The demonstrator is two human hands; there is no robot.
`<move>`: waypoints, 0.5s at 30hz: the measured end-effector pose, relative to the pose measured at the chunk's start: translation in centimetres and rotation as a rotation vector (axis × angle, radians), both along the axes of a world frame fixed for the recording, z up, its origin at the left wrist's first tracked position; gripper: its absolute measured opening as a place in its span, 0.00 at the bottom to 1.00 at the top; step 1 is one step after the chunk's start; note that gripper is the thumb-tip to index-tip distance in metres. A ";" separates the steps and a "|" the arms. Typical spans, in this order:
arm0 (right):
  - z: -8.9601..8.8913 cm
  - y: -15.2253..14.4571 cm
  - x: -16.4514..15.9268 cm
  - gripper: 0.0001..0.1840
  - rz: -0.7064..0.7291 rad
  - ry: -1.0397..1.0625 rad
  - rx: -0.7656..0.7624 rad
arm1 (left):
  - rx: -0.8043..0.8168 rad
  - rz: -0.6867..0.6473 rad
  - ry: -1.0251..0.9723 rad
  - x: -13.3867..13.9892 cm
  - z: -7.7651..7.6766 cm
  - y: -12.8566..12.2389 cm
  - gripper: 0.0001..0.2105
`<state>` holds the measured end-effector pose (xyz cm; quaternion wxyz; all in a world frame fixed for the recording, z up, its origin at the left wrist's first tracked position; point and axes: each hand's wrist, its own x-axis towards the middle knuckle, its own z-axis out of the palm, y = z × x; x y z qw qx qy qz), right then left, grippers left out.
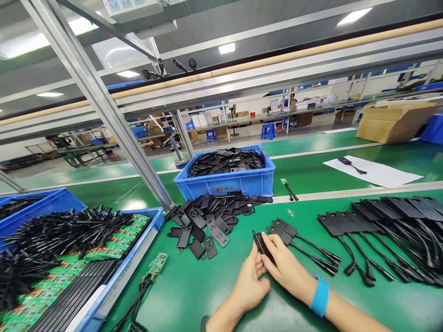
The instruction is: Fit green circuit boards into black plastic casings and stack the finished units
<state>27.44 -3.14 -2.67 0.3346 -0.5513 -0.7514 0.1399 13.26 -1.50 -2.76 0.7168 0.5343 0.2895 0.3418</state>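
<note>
Green-topped workbench (194, 299) fills the lower frame, with stools (267, 131) and more benches in the room behind. Near the lower centre, two bare hands meet at a black case (258, 238), which is partly hidden by the fingers. The right hand (285, 263), with a blue band (320, 296) at its wrist, closes its fingers over the case from the right. The left hand (249, 281) has its fingers curled in against the case's left side, gripping it too.

Just right of the case lie two cabled units (284, 229), their leads running down to the right. A larger group of cabled units (341, 223) spreads across the right edge. At centre, loose black casings (207, 221) lie heaped before a blue bin (194, 187) full of similar dark pieces. At lower left, a blue tray (157, 216) holds green circuit boards (55, 281) and black cables (69, 230); a single wired board (158, 264) lies to its right. White paper (387, 174) at right bears a black device (345, 161).
</note>
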 end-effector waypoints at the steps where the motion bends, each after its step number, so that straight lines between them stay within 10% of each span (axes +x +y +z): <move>1: 0.0 0.1 0.1 0.27 -0.005 -0.072 0.025 | 0.034 0.042 0.019 -0.2 -0.2 0.2 0.49; 6: 0.7 0.3 1.2 0.25 -0.109 -0.442 0.097 | 0.119 0.319 0.118 -1.0 -0.7 1.7 0.49; 15: 1.2 1.0 3.4 0.41 -0.363 -0.651 -0.133 | 0.379 0.436 0.290 -1.6 -1.0 3.5 0.38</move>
